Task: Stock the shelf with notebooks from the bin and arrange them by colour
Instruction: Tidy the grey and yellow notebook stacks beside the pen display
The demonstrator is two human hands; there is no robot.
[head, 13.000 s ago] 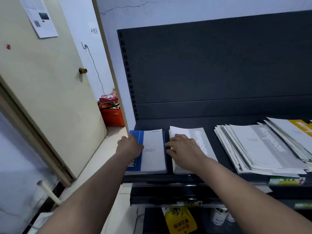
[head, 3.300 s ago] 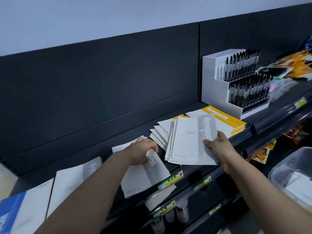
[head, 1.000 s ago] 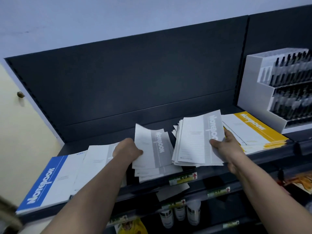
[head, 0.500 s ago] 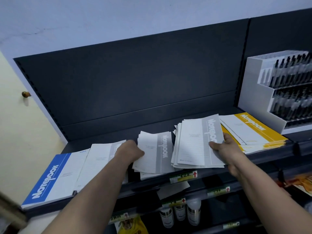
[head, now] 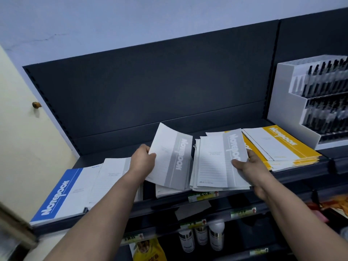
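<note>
Spanning the view, a dark shelf (head: 165, 202) carries white notebooks with coloured title bands. Far right lies the yellow stack (head: 282, 146); just left of it the fanned grey stack (head: 212, 162), gripped by the right hand (head: 250, 166); the blue notebook (head: 62, 189) lies far left. The left hand (head: 143, 160) pinches one grey notebook (head: 169, 157), bent and tilted up off the shelf

Dark shelf (head: 163, 203), left to right: a blue notebook (head: 62, 193) flat at the end, a grey-striped notebook (head: 111, 178) right against it, then a low grey pile (head: 169, 193), a taller grey pile (head: 214, 166) just beside, a yellow stack (head: 282, 147), and a white pen display (head: 282, 102) far right.
</note>
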